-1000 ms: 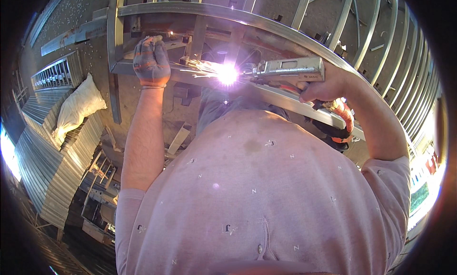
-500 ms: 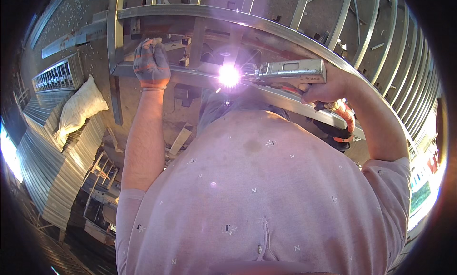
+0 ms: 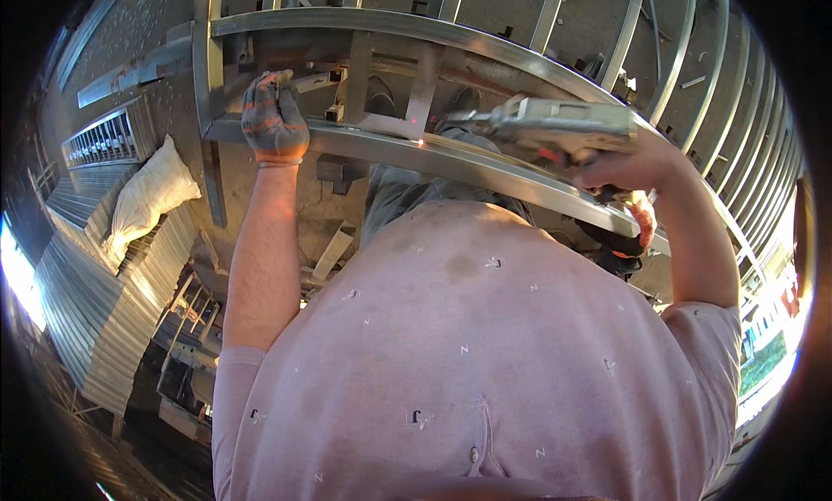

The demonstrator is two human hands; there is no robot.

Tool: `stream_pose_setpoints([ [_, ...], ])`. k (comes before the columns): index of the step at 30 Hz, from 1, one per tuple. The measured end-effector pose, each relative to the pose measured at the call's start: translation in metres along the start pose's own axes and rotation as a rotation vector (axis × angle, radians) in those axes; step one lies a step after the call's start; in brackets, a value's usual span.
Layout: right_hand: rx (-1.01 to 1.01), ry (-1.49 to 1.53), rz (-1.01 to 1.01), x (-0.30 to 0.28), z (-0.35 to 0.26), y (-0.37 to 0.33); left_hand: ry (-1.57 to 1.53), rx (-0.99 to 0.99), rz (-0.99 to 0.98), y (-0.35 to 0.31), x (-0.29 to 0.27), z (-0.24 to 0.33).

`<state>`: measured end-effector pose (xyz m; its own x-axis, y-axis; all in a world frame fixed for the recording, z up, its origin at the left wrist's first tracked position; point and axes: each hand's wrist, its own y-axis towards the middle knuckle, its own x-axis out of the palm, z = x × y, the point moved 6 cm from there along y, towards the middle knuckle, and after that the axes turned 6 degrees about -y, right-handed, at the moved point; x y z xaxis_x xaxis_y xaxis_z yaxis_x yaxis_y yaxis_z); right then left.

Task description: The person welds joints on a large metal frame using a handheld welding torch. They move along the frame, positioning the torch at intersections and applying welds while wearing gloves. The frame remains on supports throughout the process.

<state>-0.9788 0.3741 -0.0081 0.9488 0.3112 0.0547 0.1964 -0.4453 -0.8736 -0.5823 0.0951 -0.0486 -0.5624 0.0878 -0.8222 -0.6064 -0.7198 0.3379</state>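
Note:
My right hand, bare, is wrapped round the grip of a boxy silver welding gun, which is blurred by motion. Its narrow nozzle points left, apart from a small orange glowing spot on the near metal rail. Small red light dots show beside that spot, where a flat upright bar meets the rail. My left hand, in a grey and orange glove, is closed over the rail's left part. Its curled fingers hide whatever they may hold.
A frame of square metal tubes with many parallel bars spans the far side and right. At left lie a white sack and corrugated sheets. A red-wrapped cable hangs below the gun. My shoes stand beyond the rail.
The bright welding arc has gone out, leaving a small glow on the rail. My right hand has drawn the welding gun back to the right. My left hand has stayed nearly still.

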Motion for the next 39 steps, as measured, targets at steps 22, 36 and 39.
stream_pose_setpoints([
  [22,-0.254,-0.315,0.48,0.084,0.003,-0.1,-0.12,-0.057,0.025,-0.003,0.003,-0.006],
  [36,-0.087,0.016,0.999,0.206,0.112,-0.201,-0.189,0.083,0.115,-0.004,0.009,-0.013],
  [39,-0.037,0.007,1.187,0.202,0.196,-0.259,-0.233,0.06,0.104,-0.006,0.005,-0.01],
])
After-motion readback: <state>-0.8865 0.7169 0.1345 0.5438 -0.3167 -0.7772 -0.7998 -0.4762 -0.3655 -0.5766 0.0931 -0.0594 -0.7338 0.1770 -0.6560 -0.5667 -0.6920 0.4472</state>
